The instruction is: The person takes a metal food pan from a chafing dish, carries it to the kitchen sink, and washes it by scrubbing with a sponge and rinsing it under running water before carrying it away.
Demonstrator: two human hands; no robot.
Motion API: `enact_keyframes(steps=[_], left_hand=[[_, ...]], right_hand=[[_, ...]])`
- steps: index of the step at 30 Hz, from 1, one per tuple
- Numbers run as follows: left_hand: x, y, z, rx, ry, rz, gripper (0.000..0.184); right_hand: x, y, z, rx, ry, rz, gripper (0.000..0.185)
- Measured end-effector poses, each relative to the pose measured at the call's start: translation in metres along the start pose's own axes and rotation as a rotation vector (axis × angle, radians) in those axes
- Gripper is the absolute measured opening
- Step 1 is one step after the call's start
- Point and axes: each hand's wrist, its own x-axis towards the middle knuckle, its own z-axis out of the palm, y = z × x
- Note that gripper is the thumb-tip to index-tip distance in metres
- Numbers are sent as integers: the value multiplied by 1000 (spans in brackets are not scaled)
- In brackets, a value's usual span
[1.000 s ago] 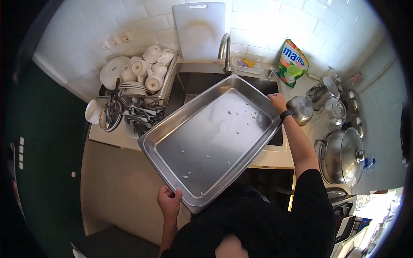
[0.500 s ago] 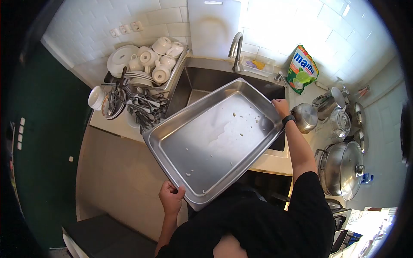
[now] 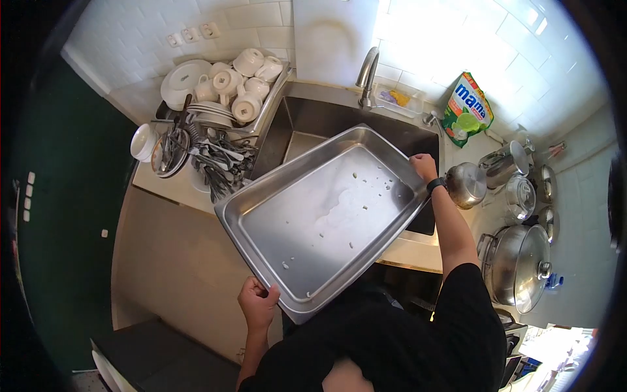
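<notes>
I have 1 view to work from, the head feed. In it, a large metal pan [image 3: 313,225] sits at the centre of my dial, its far part overlapping the sink [image 3: 326,112] toward 12 o'clock. For progress, I judge only from how things lie: the pan is secured in 2 hands, but its inside isn't clear. Pale scraps [image 3: 285,265] are scattered across its floor, thickest toward the 2 o'clock end, and a wet-looking patch spreads near the middle. The tap [image 3: 369,72] stands behind the sink, just past 12, apart from the pan.

At 7 o'clock, the left hand [image 3: 259,302] has the near corner pinched, thumb on top of the rim and the other fingers around the outer side. At 2 o'clock, the right hand [image 3: 424,168] closes on the opposite rim; I can't tell where its thumb sits. So the pan spans the gap between both sets of fingers, touching each. I can't tell whether the sink edge bears any weight. Cutlery [image 3: 225,160] lies at 10 o'clock.
</notes>
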Motion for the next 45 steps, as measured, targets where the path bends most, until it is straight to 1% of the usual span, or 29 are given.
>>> enact_keyframes(steps=[3, 6, 8, 10, 13, 16, 19, 22, 25, 28, 29, 32, 33, 35, 36, 39, 42, 45], left_hand=[[0, -2, 2, -33, 10, 6, 16], [0, 0, 2, -40, 27, -23, 16], [-1, 5, 5, -60, 38, -40, 15], [-3, 8, 6, -34, 43, -51, 16], [0, 3, 3, -24, 42, -65, 19], [-2, 2, 4, 0, 53, -74, 21], [-3, 1, 4, 8, 48, -61, 22], [-2, 11, 6, -7, 52, -56, 22], [-2, 18, 6, 21, 48, -63, 22], [0, 26, 7, 41, 38, -65, 22], [0, 29, 7, 46, 35, -68, 23], [2, 22, 7, -18, 36, -59, 23], [2, 22, 7, -16, 35, -75, 23], [5, 23, 8, -14, 36, -114, 23], [5, 23, 8, 16, 39, -98, 23], [5, 26, 9, 74, 43, -74, 23], [5, 38, 11, 69, 47, -62, 23], [4, 43, 13, 91, 69, -59, 23]], right_hand=[[17, -3, -3, -177, -187, 43, 31], [42, -26, 14, -209, 64, -245, 31], [65, -54, 29, 375, -121, -8, 36], [83, -83, 45, 956, -307, 245, 45], [95, -117, 63, 1335, -230, 390, 60], [106, -127, 73, 1600, -143, 427, 68], [114, -128, 72, 1674, -167, 388, 72], [118, -134, 77, 1490, -62, 384, 41], [109, -140, 76, 1185, -87, 203, 38], [104, -137, 91, 740, 166, 15, 39], [107, -131, 98, 667, 251, -14, 46], [87, -142, 103, 649, 292, 4, 37], [79, -149, 100, 1003, -107, 133, 28], [68, -166, 104, 1489, -372, 367, 23], [61, -169, 106, 1724, -512, 501, 22], [55, -181, 108, 1774, -519, 570, 23], [49, -187, 107, 1658, -527, 538, 24], [53, -175, 108, 1655, -641, 538, 24]])
